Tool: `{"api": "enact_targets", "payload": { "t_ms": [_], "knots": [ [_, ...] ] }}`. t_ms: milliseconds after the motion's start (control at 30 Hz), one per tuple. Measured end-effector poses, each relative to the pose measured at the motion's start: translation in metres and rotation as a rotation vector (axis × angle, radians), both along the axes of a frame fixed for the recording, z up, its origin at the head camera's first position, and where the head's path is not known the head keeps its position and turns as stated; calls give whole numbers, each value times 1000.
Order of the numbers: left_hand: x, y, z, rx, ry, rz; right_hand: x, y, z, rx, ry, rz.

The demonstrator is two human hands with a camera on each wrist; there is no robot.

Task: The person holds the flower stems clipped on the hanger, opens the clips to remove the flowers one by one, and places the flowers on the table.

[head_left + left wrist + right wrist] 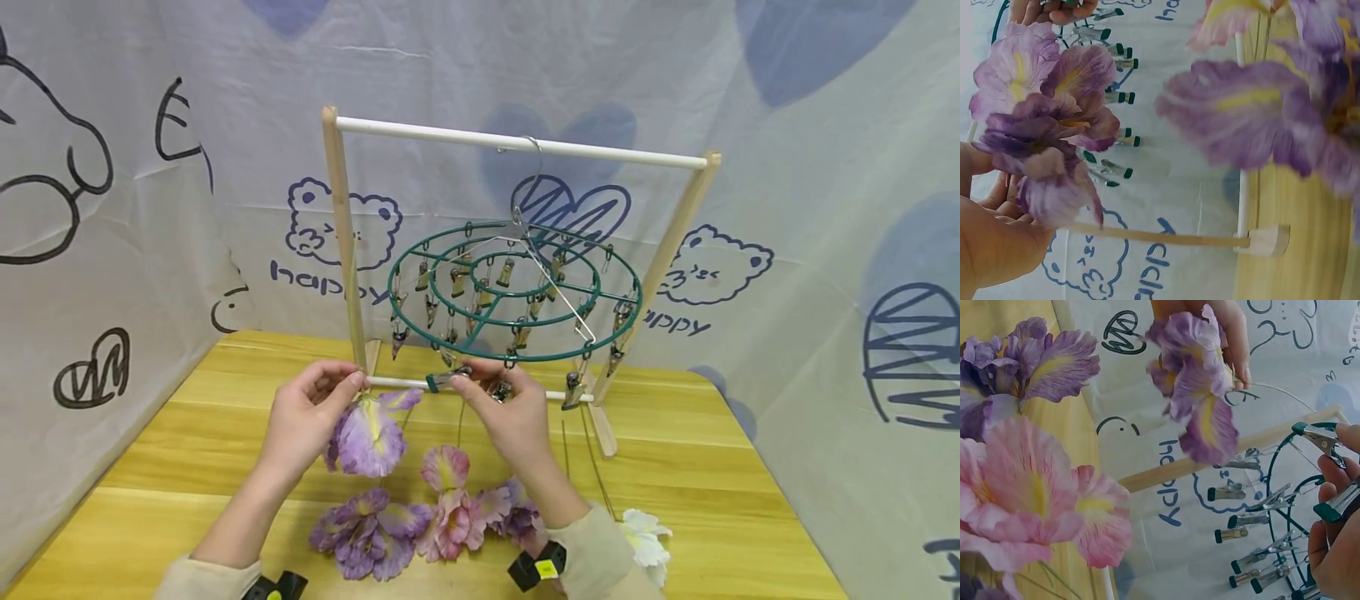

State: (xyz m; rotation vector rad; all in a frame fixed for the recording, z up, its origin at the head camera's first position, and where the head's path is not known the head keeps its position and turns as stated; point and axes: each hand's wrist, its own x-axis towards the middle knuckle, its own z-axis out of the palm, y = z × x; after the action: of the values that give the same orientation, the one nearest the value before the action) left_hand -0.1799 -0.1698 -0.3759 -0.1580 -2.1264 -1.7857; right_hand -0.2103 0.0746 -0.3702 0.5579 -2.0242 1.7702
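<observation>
My left hand (303, 417) pinches the thin stem of a purple artificial iris (371, 440) close to its bloom. The bloom hangs downward, and in the right wrist view the stem (1282, 391) runs away from the fingers. Beside it, my right hand (519, 417) holds a metal spring clip (448, 378) with green tips, at the near edge of a round green hanging rack (480, 348). A second clip (1339, 505) lies against the right hand's fingers. The flower and the held clip are apart.
A wooden stand (675, 229) with a white top bar (450, 134) carries the rack, from which several clips (573, 390) dangle. On the wood-grain table (705, 467) lie a purple iris (367, 533), a pink iris (453, 517) and a white flower (645, 537). Printed cloth hangs behind.
</observation>
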Motion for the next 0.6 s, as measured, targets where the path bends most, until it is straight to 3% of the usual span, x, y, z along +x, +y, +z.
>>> {"api": "enact_targets", "payload": {
  "t_ms": [300,600],
  "knots": [
    [2,-21,6,-207,49,12,4,12,2,27,-30,11],
    [5,-34,4,-391,-5,20,2,22,-1,36,44,20]
  ]
}}
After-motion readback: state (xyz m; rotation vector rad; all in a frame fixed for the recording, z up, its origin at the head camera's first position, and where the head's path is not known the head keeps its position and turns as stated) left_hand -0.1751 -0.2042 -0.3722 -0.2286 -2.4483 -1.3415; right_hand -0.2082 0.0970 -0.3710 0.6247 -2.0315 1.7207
